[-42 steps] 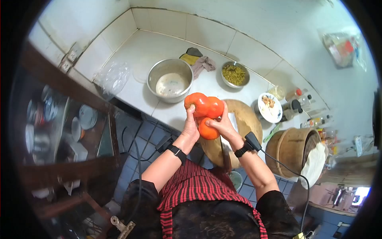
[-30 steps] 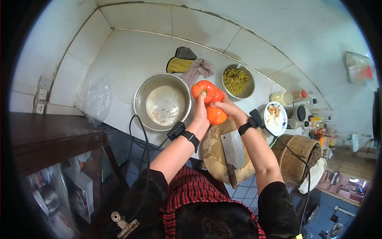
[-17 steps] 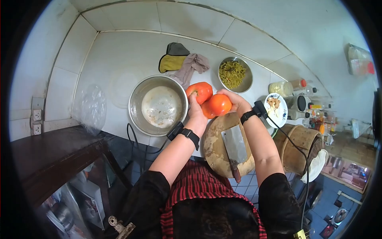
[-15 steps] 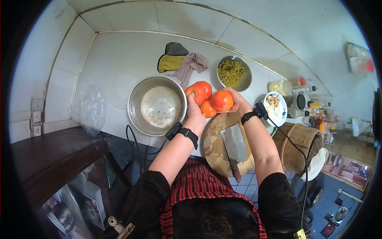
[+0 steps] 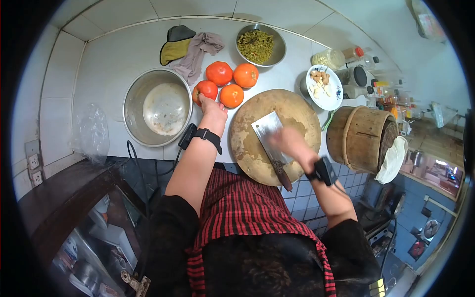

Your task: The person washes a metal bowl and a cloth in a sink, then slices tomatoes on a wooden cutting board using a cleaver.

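Note:
On the white counter, several red tomatoes sit in a cluster: a back-left tomato [image 5: 219,73], a back-right tomato [image 5: 246,75], a front-right tomato [image 5: 231,96] and a front-left tomato [image 5: 206,90]. My left hand [image 5: 213,110] is closed against the near side of the front-left one, its fingers partly hidden. Over the round wooden chopping board [image 5: 247,148], my right hand [image 5: 292,142] is smeared by motion above the cleaver [image 5: 267,127]. The cleaver lies flat, its dark handle [image 5: 281,173] pointing towards me; whether my right hand touches it I cannot tell.
Left of the tomatoes stands a metal pot [image 5: 129,111]. Behind are cloths [image 5: 198,52] and a steel bowl [image 5: 277,52] of chopped greens. To the right are a plate [image 5: 331,101] with ginger and garlic, jars [image 5: 352,76] and a wooden steamer [image 5: 358,138].
The tomatoes, gathered between both hands before, now rest apart on the counter. My right hand has moved from them down over the cleaver. The camera view has shifted.

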The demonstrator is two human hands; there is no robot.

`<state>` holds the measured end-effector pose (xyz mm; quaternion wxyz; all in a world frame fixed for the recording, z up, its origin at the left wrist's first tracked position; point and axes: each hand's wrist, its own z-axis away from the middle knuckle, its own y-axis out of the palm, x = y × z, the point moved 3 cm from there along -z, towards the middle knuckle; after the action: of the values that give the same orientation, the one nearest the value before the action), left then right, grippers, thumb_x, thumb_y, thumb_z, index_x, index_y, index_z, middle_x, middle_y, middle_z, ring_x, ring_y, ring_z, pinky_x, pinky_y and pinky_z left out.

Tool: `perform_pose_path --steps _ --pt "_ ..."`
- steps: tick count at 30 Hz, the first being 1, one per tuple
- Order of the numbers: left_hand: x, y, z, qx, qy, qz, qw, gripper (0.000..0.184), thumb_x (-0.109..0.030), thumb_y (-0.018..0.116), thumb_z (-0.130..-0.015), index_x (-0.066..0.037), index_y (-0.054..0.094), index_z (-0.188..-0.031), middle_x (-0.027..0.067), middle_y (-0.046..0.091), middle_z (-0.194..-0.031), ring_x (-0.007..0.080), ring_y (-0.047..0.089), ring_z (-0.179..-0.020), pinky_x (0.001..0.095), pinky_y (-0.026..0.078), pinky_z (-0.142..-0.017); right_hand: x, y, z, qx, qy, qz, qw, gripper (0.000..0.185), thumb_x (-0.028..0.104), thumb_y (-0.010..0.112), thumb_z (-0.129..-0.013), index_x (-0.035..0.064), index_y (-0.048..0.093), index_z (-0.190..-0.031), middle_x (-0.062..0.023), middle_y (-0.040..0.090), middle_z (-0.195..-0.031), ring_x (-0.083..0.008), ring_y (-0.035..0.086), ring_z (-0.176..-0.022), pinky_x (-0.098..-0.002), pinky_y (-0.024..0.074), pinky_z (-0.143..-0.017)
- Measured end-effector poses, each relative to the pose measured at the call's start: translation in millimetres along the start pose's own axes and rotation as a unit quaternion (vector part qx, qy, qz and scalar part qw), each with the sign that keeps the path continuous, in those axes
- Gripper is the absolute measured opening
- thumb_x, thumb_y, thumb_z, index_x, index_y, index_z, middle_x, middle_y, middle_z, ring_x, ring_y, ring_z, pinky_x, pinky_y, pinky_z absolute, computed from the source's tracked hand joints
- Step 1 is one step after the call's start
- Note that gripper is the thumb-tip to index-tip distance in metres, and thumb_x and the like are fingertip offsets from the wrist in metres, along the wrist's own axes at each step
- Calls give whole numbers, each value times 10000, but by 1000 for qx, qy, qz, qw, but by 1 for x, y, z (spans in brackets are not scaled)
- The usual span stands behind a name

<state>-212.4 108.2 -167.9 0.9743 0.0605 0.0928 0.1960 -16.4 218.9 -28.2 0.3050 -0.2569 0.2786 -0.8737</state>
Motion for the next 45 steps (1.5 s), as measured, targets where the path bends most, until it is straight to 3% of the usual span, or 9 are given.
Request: perform_pose_path --steps 7,12,15,23,31,36,41,43,45 --pt "37 -35 56 75 196 -164 964 626 -459 492 -883 -28 397 -1326 128 463 -1251 233 455 -1152 381 328 -1008 -69 117 81 -104 49 -34 993 473 250 696 -701 -55 482 -993 -268 613 -886 -424 616 -826 -457 497 -733" --pt "158 -74 148 363 405 -487 683 299 -117 445 -940 3 558 -1189 121 576 -1188 203 514 -1129 311 372 -994 -97 125 96 -167 31 -207 963 486 232 726 -654 -51 476 -962 -266 605 -831 -421 613 -809 -444 487 -716" --pt "230 -90 189 423 483 -678 357 527 -359 364 -966 -37 381 -1383 182 326 -1461 328 222 -1393 474 114 -1141 -120 132 106 -159 8 -305 939 459 241 721 -679 -47 512 -969 -261 616 -835 -418 615 -818 -456 485 -718" --pt "275 -97 192 435 536 -713 125 636 -455 363 -949 -51 289 -1434 150 237 -1510 317 177 -1409 477 122 -1143 -153 109 202 -256 -61 -52 963 282 148 677 -703 34 519 -907 -184 578 -894 -387 593 -794 -470 480 -677" --pt "159 -68 113 233 606 -732 206 652 -417 412 -925 -37 274 -1436 142 202 -1526 322 156 -1414 454 123 -1147 -186 101 292 -300 -21 -129 945 239 89 654 -641 21 524 -829 -161 554 -711 -368 557 -659 -408 482 -617" --pt "179 -33 93 170 624 -731 217 704 -360 490 -875 40 270 -1410 228 210 -1497 345 163 -1406 442 100 -1153 -185 132 284 -206 53 -555 804 86 0 546 -751 45 514 -816 7 512 -632 -53 464 -493 -214 383 -399" --pt "326 -90 122 586 523 -587 196 487 -153 580 -832 -20 468 -1288 191 467 -1324 355 379 -1290 428 305 -1088 -167 146 282 -225 70 -627 743 112 -29 492 -769 9 507 -874 -22 515 -626 -82 469 -452 -226 399 -398" --pt "324 -103 146 563 593 -525 234 369 -139 552 -858 -19 536 -1206 182 545 -1227 343 485 -1188 405 387 -1018 -167 144 292 -253 78 -599 756 116 -32 499 -767 14 506 -873 -15 512 -638 -77 469 -454 -220 397 -400" --pt "297 -109 143 487 516 -578 403 281 -130 540 -871 -13 594 -1121 180 614 -1099 336 578 -1041 397 464 -908 -175 145 298 -272 66 -586 760 117 -30 510 -767 20 505 -873 -10 509 -638 -73 468 -456 -217 396 -402"
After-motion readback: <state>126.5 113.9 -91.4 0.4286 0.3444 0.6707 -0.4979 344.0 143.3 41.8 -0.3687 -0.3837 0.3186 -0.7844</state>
